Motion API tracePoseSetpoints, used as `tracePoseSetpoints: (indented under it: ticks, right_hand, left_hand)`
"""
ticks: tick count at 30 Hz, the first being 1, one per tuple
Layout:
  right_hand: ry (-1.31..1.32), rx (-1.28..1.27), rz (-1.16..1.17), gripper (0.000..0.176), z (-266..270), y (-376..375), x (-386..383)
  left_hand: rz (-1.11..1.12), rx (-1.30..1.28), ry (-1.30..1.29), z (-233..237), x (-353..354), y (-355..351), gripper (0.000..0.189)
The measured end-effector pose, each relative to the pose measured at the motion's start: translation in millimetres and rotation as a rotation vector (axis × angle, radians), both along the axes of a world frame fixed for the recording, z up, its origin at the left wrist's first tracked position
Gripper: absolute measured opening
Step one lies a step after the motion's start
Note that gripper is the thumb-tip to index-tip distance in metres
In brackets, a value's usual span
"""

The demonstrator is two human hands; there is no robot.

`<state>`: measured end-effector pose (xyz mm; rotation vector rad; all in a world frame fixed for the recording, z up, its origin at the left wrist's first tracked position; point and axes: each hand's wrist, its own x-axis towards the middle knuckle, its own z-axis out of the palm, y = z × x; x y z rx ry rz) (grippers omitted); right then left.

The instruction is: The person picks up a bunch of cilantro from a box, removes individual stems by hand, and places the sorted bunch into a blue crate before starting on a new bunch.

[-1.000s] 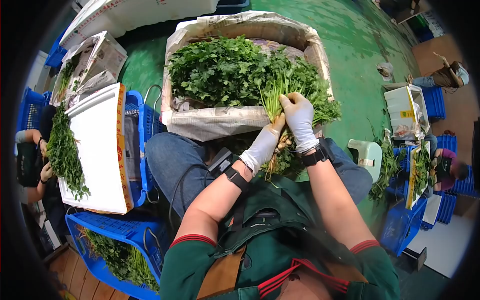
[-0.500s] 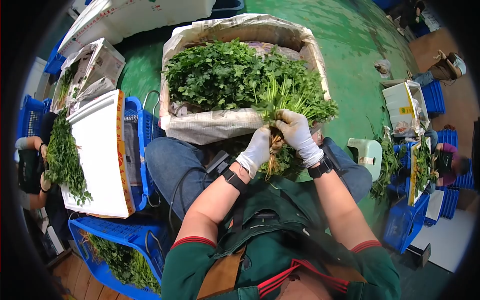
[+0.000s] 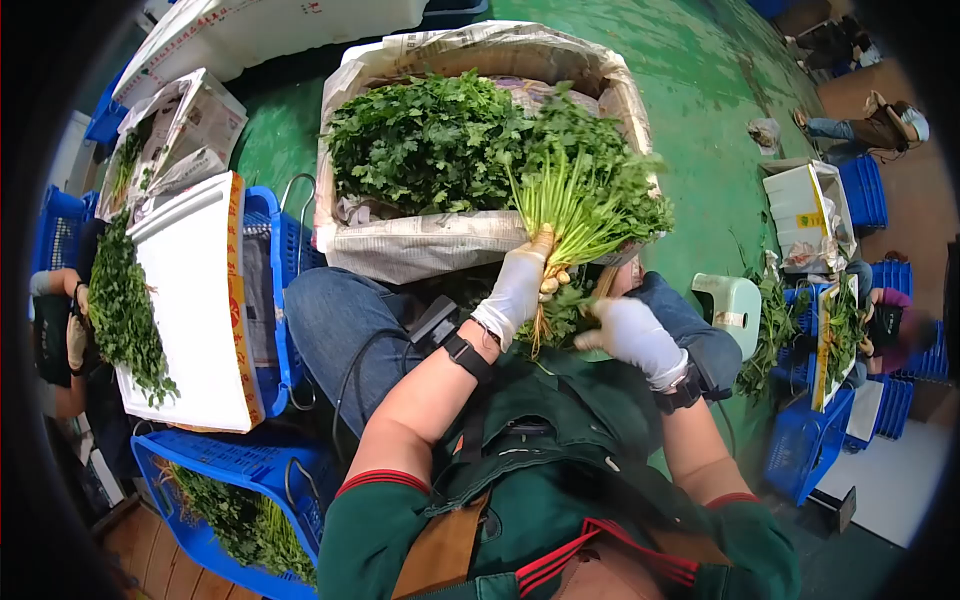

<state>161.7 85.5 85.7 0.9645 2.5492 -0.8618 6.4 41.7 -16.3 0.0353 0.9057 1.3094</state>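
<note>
Gripping: left hand (image 3: 515, 290) in a white glove, fingers closed tight round the stems of the bunch (image 3: 585, 195), at frame centre.
Bunch: leafy green herbs on pale stems that fan up and to the right from the fist; the leaves spread above the near right corner of the box, and the roots (image 3: 541, 335) hang below the fist.
Right hand (image 3: 635, 335): also white-gloved, just below and right of the bunch and off it; fingers loose and half spread, one pointing left toward the roots.
Wrists: a dark band (image 3: 470, 356) on the left, another (image 3: 685, 390) on the right.
Lap: jeans (image 3: 340, 310) under both hands, with more green stems lying between the knees.
Box (image 3: 480, 45): lined with newspaper, upper centre, just beyond the knees, packed with greens (image 3: 430, 140) on its left and middle.
Floor (image 3: 720, 90): painted green, upper right.
Stool (image 3: 735, 300): pale, right of the right knee.
Lid (image 3: 190, 300): white slab, left of frame, resting on a blue crate (image 3: 285, 250).
Left edge: a co-worker's hands at a long pile of herbs (image 3: 120, 310) beside the lid.
Lower left: a second blue crate (image 3: 200, 450) holding greens.
Right edge: another person (image 3: 890, 335) seated among blue crates and herbs; the detail is too small to tell.
</note>
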Motion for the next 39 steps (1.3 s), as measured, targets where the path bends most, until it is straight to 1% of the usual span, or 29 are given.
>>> tracePoseSetpoints:
  ticks: [1,2,3,5,7,8,9,11,13,15,16,17,19,21,23,25,27,28,29,31,33,34,35,37,39]
  right_hand:
    - [0.023,-0.025,-0.054,0.03,8,2,-8]
    - [0.166,-0.08,-0.222,0.024,17,0,-24]
    - [0.403,-0.01,-0.183,0.022,18,4,-36]
    - [0.743,0.196,-0.113,0.021,4,18,-64]
    - [0.602,0.268,-0.134,0.028,-15,37,-75]
    - [0.436,0.329,-0.21,0.028,-22,43,-80]
    - [0.433,0.33,-0.2,0.028,-27,47,-80]
    - [0.295,0.286,-0.285,0.027,-30,54,-83]
    - [0.285,0.322,-0.294,0.029,-32,56,-88]
    - [0.146,0.381,-0.339,0.032,-28,64,-102]
    - [0.103,0.366,-0.383,0.041,-24,68,-109]
    - [0.107,0.367,-0.38,0.041,-19,72,-116]
    - [-0.087,0.342,-0.363,0.05,-13,79,-128]
    - [-0.046,0.35,-0.379,0.049,-25,90,-129]
    - [-0.003,0.145,-0.488,0.039,-38,103,-125]
    - [0.237,0.12,-0.589,0.026,-56,106,-116]
    - [0.458,-0.14,-0.731,0.022,-69,112,-106]
    - [0.616,-0.244,-0.79,0.021,-66,109,-105]
    - [0.605,-0.286,-0.798,0.026,-62,111,-103]
    - [0.435,0.033,-0.669,0.031,-55,109,-107]
    - [0.163,0.25,-0.515,0.036,-31,99,-119]
    - [0.093,0.229,-0.498,0.034,-28,101,-121]
    - [0.099,0.23,-0.501,0.034,-37,108,-119]
    - [0.321,-0.125,-0.651,0.029,-64,121,-112]
    - [0.542,-0.319,-0.767,0.015,-37,103,-110]
  left_hand:
    - [-0.005,-0.038,0.011,6,2,-3,0.038]
    - [0.158,-0.038,0.04,3,14,4,0.033]
    - [0.156,-0.036,0.043,0,16,4,0.033]
    - [0.159,-0.045,0.055,5,16,-1,0.028]
    - [0.162,-0.016,0.025,10,15,-3,0.028]
    - [0.189,-0.001,0.037,11,14,-2,0.031]
    - [0.218,0.013,0.045,11,13,-2,0.035]
    - [0.235,0.025,0.038,8,11,1,0.036]
    - [0.225,0.032,0.041,4,13,-1,0.039]
    - [0.226,0.028,0.04,3,16,0,0.04]
    - [0.217,0.054,0.061,2,17,0,0.039]
    - [0.211,0.08,0.083,2,16,-1,0.039]
    - [0.208,0.06,0.109,2,17,-1,0.039]
    - [0.194,0.039,0.128,2,20,-1,0.038]
    - [0.186,0.067,0.144,1,19,-1,0.039]
    - [0.184,0.062,0.152,1,17,0,0.039]
    - [0.183,0.053,0.146,0,19,-1,0.039]
    - [0.182,0.054,0.134,2,20,-2,0.039]
    - [0.181,0.058,0.125,4,20,-1,0.039]
    - [0.184,0.052,0.129,3,22,-1,0.04]
    - [0.157,0.08,0.256,-3,24,-1,0.041]
    - [0.151,0.084,0.26,-1,25,-2,0.041]
    - [0.139,0.071,0.253,3,24,-3,0.041]
    - [0.132,0.056,0.249,5,21,-3,0.041]
    - [0.166,0.078,0.185,4,21,-1,0.04]
